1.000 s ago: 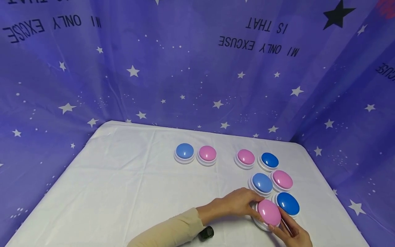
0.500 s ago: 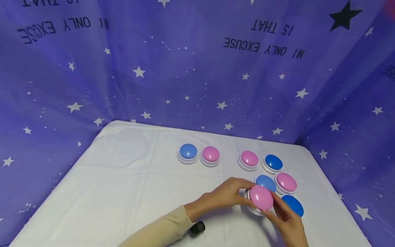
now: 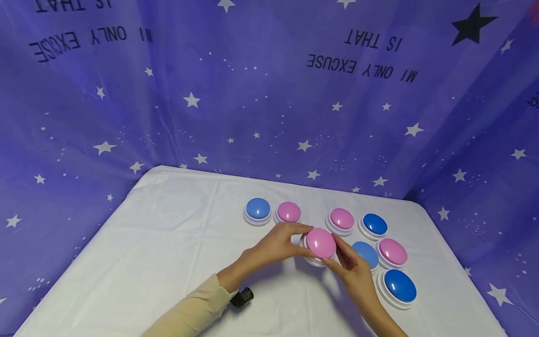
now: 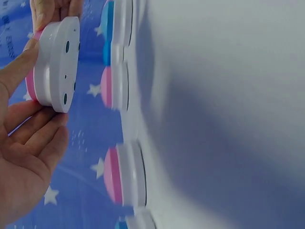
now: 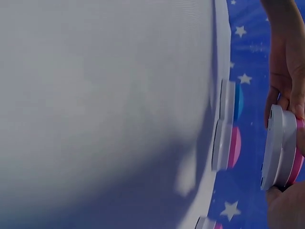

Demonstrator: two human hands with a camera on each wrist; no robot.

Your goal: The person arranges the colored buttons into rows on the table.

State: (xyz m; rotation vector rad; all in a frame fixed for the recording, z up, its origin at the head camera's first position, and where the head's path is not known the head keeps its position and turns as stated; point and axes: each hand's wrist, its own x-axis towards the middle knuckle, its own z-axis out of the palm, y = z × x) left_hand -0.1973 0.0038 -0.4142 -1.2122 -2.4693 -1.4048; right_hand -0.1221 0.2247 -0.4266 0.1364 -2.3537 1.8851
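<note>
Between both hands a pink push button (image 3: 321, 243) with a round white base is held clear of the white tablecloth. My left hand (image 3: 275, 243) grips its left side, thumb at the near edge and fingers at the far edge. From the right, my right hand (image 3: 351, 267) pinches the button's other side. The left wrist view shows the underside of the white base (image 4: 66, 67), with small dark holes in it. In the right wrist view the same button (image 5: 283, 148) sits between the fingers of both hands.
A light blue button (image 3: 258, 208) and a pink button (image 3: 289, 212) stand behind the left hand. To the right are another pink button (image 3: 342, 218), a dark blue one (image 3: 375, 224), a light blue one (image 3: 365, 255), a pink one (image 3: 393, 252) and a dark blue one (image 3: 400, 286).
Both hands have lifted the pink button from the front right group and carried it left and toward the back. The other buttons have stayed in place on the cloth.
</note>
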